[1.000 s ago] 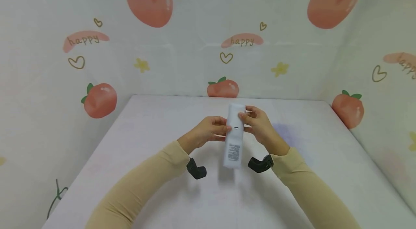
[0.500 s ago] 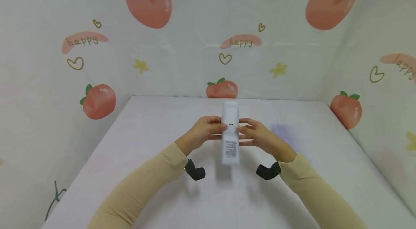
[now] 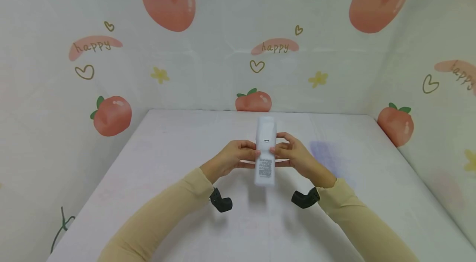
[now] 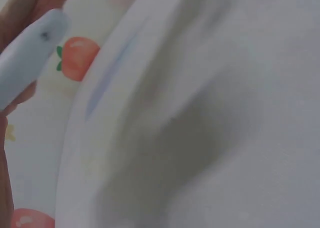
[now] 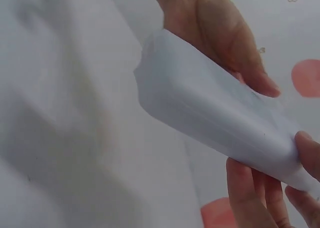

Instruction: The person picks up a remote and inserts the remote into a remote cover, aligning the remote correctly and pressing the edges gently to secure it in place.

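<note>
A long, slim white device (image 3: pixel 265 148) is held above the table in the middle of the head view. A small slot, like a charging port, and a block of fine print show on the side facing me. My left hand (image 3: pixel 232 155) holds its left edge, thumb on the near face. From the right, my right hand (image 3: pixel 297 155) grips the opposite edge with its thumb near the other one. Only one end of the white device (image 4: pixel 27 58) enters the left wrist view. In the right wrist view the smooth body of the device (image 5: pixel 210 106) lies between fingers of both hands.
Below the hands spreads a white tabletop (image 3: pixel 256 229) with a faint purple patch (image 3: pixel 327 154) to the right. Fruit-printed white cloth (image 3: pixel 219 55) hangs behind and at both sides. A dark green cord (image 3: pixel 63 227) lies at the left. Black cameras (image 3: pixel 221 201) sit at both wrists.
My right hand has slid from the device's upper right edge down to about the left hand's level. The device stands straighter than before, and both thumbs now sit lower on it.
</note>
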Demonstrator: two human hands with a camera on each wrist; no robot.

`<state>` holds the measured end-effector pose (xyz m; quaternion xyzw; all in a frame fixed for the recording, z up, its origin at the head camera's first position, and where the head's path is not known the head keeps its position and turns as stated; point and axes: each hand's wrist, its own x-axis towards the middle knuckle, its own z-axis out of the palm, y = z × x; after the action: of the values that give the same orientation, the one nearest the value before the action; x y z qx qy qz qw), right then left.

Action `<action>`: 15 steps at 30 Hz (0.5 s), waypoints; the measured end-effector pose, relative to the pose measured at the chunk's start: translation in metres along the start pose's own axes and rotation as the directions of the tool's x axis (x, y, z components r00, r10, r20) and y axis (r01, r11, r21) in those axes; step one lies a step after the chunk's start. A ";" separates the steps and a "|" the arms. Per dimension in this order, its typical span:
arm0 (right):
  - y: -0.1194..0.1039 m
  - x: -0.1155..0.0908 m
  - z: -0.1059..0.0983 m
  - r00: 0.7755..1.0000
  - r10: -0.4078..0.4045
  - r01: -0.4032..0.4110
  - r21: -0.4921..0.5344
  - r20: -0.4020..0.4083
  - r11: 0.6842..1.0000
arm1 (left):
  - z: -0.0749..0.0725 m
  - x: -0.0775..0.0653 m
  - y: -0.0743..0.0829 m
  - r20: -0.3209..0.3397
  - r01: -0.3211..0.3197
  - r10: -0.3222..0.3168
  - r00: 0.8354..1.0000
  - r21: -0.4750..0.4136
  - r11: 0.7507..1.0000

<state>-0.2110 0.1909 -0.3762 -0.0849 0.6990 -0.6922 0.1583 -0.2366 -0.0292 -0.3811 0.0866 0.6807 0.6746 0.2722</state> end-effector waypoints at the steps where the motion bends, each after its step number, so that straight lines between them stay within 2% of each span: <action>1: -0.001 0.001 0.000 1.000 -0.006 0.006 -0.006 -0.006 1.000 | 0.000 0.000 -0.001 0.007 0.004 -0.004 1.000 0.012 1.000; 4: -0.003 0.002 0.000 1.000 -0.010 0.010 -0.009 -0.022 1.000 | 0.001 -0.001 -0.003 0.011 -0.011 0.010 1.000 0.056 0.998; 7: -0.005 0.002 0.000 1.000 -0.010 0.009 -0.030 -0.016 1.000 | 0.001 -0.002 -0.002 -0.022 -0.038 0.039 0.999 0.076 0.996; 12: -0.008 -0.003 0.001 0.999 0.017 -0.019 -0.070 -0.028 0.997 | -0.002 -0.002 0.000 -0.133 -0.065 0.083 0.988 0.137 0.988; 15: -0.013 -0.007 0.002 0.998 0.065 -0.065 0.015 -0.005 0.998 | -0.005 0.000 0.001 -0.190 -0.109 0.145 0.971 0.187 0.976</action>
<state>-0.2049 0.1907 -0.3626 -0.0588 0.6966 -0.6922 0.1794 -0.2392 -0.0334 -0.3806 0.0845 0.7546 0.6335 0.1488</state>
